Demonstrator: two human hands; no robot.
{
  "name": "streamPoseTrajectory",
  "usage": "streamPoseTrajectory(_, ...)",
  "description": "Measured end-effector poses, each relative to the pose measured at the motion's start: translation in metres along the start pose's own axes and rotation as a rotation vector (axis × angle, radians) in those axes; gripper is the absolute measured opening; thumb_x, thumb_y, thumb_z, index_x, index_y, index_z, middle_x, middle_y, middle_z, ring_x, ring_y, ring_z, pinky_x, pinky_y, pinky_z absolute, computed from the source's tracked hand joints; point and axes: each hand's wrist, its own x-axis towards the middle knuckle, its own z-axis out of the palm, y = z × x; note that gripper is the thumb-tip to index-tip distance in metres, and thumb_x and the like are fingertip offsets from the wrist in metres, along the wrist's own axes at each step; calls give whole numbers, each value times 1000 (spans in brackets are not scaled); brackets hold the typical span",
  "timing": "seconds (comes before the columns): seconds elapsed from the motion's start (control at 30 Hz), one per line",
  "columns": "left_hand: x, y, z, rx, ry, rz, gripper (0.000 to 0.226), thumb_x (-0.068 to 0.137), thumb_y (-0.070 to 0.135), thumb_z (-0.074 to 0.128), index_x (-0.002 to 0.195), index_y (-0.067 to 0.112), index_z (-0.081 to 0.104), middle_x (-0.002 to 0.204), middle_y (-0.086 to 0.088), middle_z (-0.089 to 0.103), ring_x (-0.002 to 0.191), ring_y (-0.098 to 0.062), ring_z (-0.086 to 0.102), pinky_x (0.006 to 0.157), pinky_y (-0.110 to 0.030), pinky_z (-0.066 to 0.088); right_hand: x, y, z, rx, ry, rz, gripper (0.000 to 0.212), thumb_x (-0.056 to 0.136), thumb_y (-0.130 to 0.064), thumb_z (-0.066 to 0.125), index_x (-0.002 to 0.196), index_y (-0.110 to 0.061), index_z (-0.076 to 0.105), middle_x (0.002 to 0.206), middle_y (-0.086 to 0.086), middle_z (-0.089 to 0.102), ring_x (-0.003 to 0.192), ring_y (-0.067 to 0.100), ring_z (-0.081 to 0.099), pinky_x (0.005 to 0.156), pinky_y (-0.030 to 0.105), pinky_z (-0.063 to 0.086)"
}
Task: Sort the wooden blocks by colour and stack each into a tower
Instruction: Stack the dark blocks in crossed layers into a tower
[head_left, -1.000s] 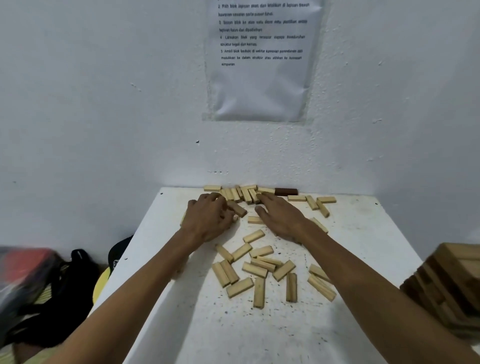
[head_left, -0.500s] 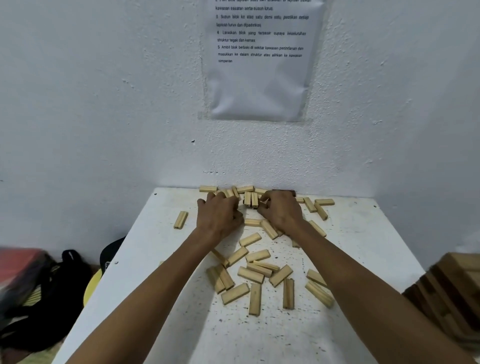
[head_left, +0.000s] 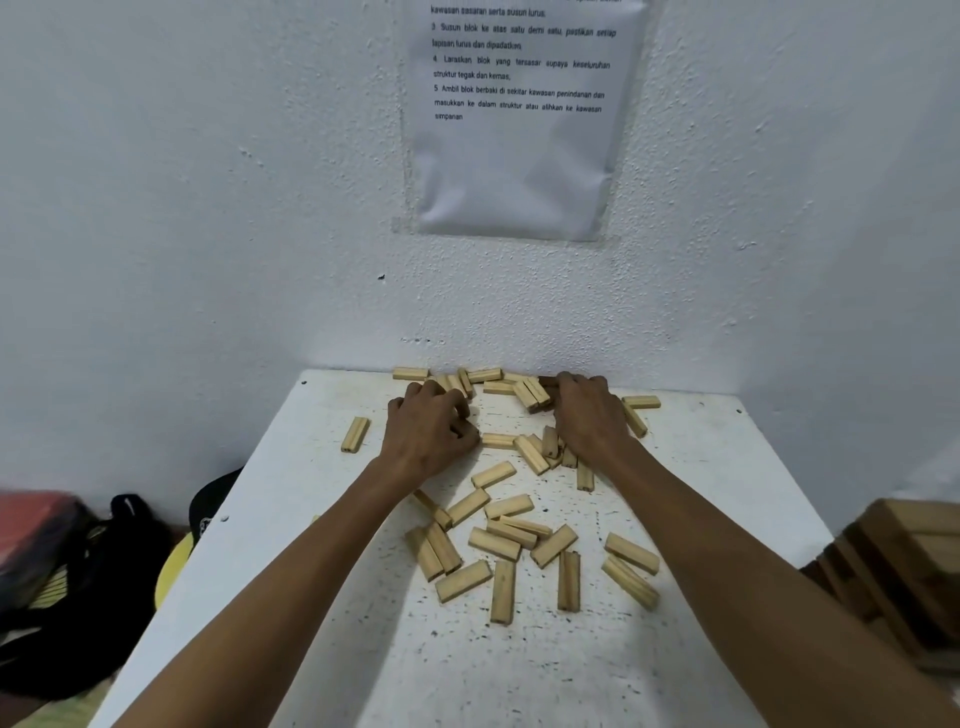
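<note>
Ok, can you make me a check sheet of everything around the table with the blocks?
Surface: white table, speckled with dark marks.
Job's things: pale wooden blocks lie scattered, no tower yet; one lone block sits apart on the left; a dark block peeks out at the far edge.
Clutter: black bag and cap on the floor, left.
Hands: left hand and right hand rest among the far blocks, fingers curled; grip unclear.
Cables: nothing seen.
Surroundings: white wall, printed sheet, wooden stack at right.

wall sheet (head_left: 519, 156) (printed) | 3 "Susun blok…" | 4 "Laraskan blok…" | 5 "Ambil…"
</note>
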Motion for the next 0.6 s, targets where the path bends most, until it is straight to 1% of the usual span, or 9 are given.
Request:
streamPoseTrajectory(0.1,-1,-1,-1,6,-7,7,31,90,44,66,114,24,68,118,-3,62,120,-27,52,101,-45,40,-2,-2,1,44,32,11,39,99,-10,51,138,-12,49,136,14,53,125,34,43,94,47,43)
streamPoseTrajectory(0.23,-2,-1,-2,20,-22,18,32,89,45,68,113,25,69,118,-3,63,121,-28,52,100,-45,41,-4,-3,0,57,14,10,58,93,-34,63,145,-14,47,139,15,49,130,34,41,99,47,45)
streamPoseTrajectory(0.27,-2,-1,-2,18,-21,20,31,88,45,68,113,26,69,118,-3,64,121,-28,52,100,-45,41,-4,-3,0,71,4,10,60,93,-37,64,146,-14,48,140,14,49,131,34,41,101,47,45)
streamPoseTrajectory(0.33,-3,-3,0,7,-9,6,30,88,45,68,112,27,69,118,-3,64,121,-29,52,99,-44,40,-4,-3,2,107,-11,13,56,96,-35,63,146,-14,48,140,14,53,130,34,44,101,45,44)
streamPoseTrajectory(0.43,-3,-2,-3,33,13,-13,27,90,43,67,111,28,70,114,-1,67,119,-28,52,99,-43,39,-4,-6,1,112,37,-8,45,97,-32,64,137,-13,56,129,14,59,122,32,48,92,40,44)
streamPoseTrajectory(0.53,-4,-3,-6,27,15,18,26,89,38,69,112,27,72,114,-1,69,117,-29,56,100,-43,39,-8,-11,-5,121,101,-8,41,96,-30,67,132,-13,57,125,14,58,115,32,51,84,38,43)
streamPoseTrajectory(0.6,-8,-4,-8,-28,37,58,25,87,34,72,111,26,73,117,-1,69,113,-29,60,99,-43,42,-12,-16,-11,122,104,17,38,95,-26,67,130,-13,56,124,15,55,114,32,52,79,36,41)
